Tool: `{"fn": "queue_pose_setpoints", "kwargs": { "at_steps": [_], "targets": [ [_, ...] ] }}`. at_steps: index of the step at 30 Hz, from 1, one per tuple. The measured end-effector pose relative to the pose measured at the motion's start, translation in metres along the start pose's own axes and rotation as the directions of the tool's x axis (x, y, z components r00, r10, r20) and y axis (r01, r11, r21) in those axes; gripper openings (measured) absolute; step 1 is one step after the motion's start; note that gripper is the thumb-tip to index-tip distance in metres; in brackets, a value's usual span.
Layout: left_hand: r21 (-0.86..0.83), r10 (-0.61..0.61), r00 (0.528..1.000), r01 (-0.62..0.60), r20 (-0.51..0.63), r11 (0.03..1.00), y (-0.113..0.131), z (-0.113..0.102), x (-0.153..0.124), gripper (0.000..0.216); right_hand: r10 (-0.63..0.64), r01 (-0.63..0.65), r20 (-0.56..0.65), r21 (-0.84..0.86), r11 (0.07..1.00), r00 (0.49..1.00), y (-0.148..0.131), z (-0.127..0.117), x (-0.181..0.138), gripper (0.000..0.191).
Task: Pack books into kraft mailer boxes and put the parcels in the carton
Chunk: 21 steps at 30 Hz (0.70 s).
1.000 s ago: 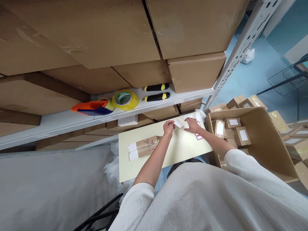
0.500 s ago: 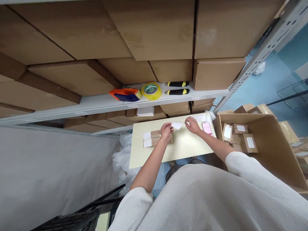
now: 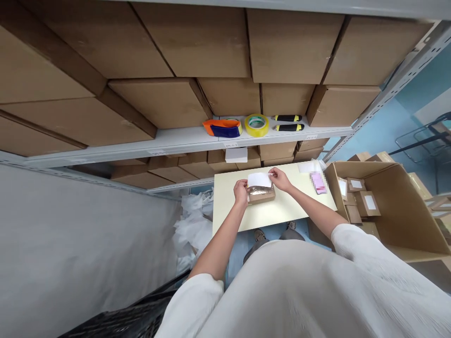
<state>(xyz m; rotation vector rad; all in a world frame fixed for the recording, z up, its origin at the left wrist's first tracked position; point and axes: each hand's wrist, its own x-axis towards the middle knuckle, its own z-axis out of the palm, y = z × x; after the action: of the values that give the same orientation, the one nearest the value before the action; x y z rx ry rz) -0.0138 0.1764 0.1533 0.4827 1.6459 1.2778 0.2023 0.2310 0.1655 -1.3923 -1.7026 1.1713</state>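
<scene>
Between my hands a white label [image 3: 259, 180] is stretched out flat over the far side of a small cardboard box [image 3: 262, 197]. My left hand [image 3: 241, 192] pinches the label's left edge, close against the box's left end. At the label's upper right corner, the fingers of my right hand [image 3: 280, 180] are closed on it. Shiny clear tape shows on the box top just below the label. The box rests on a pale yellow table [image 3: 229, 216]. Whether the label touches the box along its whole length, I cannot tell.
A phone [image 3: 318, 182] lies at the table's right. Beside it stands a large open carton [image 3: 405, 206] holding small labelled boxes. On the shelf [image 3: 183, 136] ahead are a tape dispenser [image 3: 222, 127], a tape roll [image 3: 256, 125] and two utility knives [image 3: 288, 123]. White plastic wrap [image 3: 193, 220] lies left.
The label, held in the air beside the box before, now lies spread over it between my hands. The box sits further right on the table. My view has swung left.
</scene>
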Motion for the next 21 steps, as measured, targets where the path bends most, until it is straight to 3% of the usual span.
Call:
{"fn": "queue_pose_setpoints", "kwargs": {
  "at_steps": [4,9,16,21],
  "targets": [
    [0.104,0.063,0.996,-0.069,0.062,0.992,-0.002,-0.027,0.001,0.017,0.03,-0.031,-0.007,-0.049,0.998,1.0,-0.008,0.021,-0.008,0.022],
    [0.183,0.112,0.989,-0.13,0.101,0.974,-0.007,-0.046,0.004,0.019,0.075,-0.072,0.031,-0.098,0.993,0.997,-0.011,0.03,-0.012,0.031],
    [0.45,0.109,0.987,-0.151,0.119,0.88,-0.016,-0.052,0.008,0.017,0.183,-0.189,-0.049,-0.16,0.969,0.982,0.006,0.044,-0.01,0.053],
    [0.534,0.169,0.972,-0.232,0.166,0.813,-0.025,-0.049,0.01,0.025,0.148,-0.166,-0.09,-0.239,0.957,0.985,0.023,0.054,-0.011,0.054]
  ]
}}
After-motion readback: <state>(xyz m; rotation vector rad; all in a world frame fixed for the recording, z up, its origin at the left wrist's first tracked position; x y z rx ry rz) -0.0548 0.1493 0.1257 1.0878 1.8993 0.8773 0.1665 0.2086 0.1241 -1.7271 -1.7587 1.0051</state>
